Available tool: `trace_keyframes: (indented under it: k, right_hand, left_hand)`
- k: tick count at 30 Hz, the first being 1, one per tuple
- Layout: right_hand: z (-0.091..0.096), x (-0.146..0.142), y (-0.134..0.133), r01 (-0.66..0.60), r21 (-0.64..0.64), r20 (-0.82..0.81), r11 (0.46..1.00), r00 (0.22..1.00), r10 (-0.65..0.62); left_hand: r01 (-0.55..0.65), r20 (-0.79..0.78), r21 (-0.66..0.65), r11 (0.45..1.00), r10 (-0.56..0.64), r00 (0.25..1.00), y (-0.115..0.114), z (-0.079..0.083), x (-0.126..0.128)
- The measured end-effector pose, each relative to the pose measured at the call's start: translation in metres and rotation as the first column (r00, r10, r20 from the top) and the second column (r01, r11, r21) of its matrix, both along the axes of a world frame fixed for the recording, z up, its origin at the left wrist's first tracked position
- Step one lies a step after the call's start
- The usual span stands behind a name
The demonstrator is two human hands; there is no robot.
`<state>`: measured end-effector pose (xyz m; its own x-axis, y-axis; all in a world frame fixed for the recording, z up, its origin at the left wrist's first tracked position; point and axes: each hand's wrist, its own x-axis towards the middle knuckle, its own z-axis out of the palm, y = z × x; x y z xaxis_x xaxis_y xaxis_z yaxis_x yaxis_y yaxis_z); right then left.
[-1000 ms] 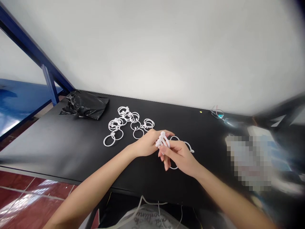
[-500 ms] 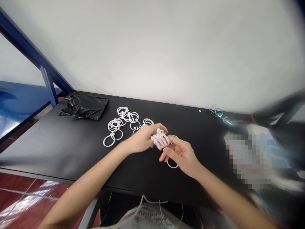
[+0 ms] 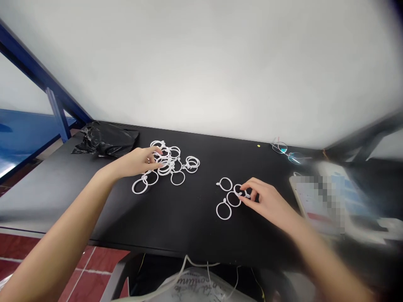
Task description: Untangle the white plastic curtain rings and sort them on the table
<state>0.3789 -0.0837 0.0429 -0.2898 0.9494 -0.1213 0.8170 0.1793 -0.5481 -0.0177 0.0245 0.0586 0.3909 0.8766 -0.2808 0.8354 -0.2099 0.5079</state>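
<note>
White plastic curtain rings, each with a small eyelet, lie in two groups on the black table. My left hand [image 3: 138,161] is over the larger heap of rings [image 3: 178,178], thumb and forefinger apart at a stacked bundle [image 3: 164,168]; it looks open. On the right lies a smaller group, with a ring [image 3: 223,211] nearest me and another ring [image 3: 226,183] farther back. My right hand [image 3: 262,199] is over this group. Its thumb and forefinger are slightly apart on either side of a ring's eyelet [image 3: 239,194]; the other fingers are curled.
A crumpled black plastic bag [image 3: 105,139] lies at the back left. Eyeglasses [image 3: 280,147] rest at the back right, near a blurred, partly pixelated device [image 3: 315,205]. A white wall [image 3: 201,84] rises behind the black table [image 3: 189,222]. A pale cable [image 3: 185,262] hangs at the front.
My hands were together at the middle around a bundle of white rings. They have separated, left hand to the left heap, right hand to the right group. The bundle now lies among the left rings.
</note>
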Motion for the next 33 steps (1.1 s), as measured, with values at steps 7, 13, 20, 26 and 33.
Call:
trace_keyframes:
  k: [7,13,20,26,33]
  right_hand:
    - [-0.011,0.002,0.003,-0.033,-0.004,0.047,0.999,0.998,0.033]
    - [-0.017,0.001,0.009,0.020,0.058,-0.054,0.998,0.998,-0.016]
    - [-0.010,0.001,0.009,0.039,0.208,-0.130,0.977,0.991,-0.012]
    - [-0.014,-0.004,-0.007,-0.256,0.197,0.002,0.946,0.965,0.261]
    - [-0.005,-0.011,-0.007,-0.251,0.181,0.200,0.951,0.956,0.214]
  left_hand:
    - [-0.167,0.012,0.303,0.938,0.172,0.985,-0.029,0.018,0.023]
    - [0.275,0.075,0.284,0.919,-0.308,0.948,-0.088,-0.002,0.134]
    - [0.468,-0.085,0.326,0.821,-0.468,0.880,-0.105,-0.036,0.177]
    - [0.415,-0.139,0.201,0.887,-0.393,0.909,-0.092,-0.024,0.158]
    - [0.257,0.112,0.091,0.962,-0.266,0.957,-0.065,-0.016,0.135]
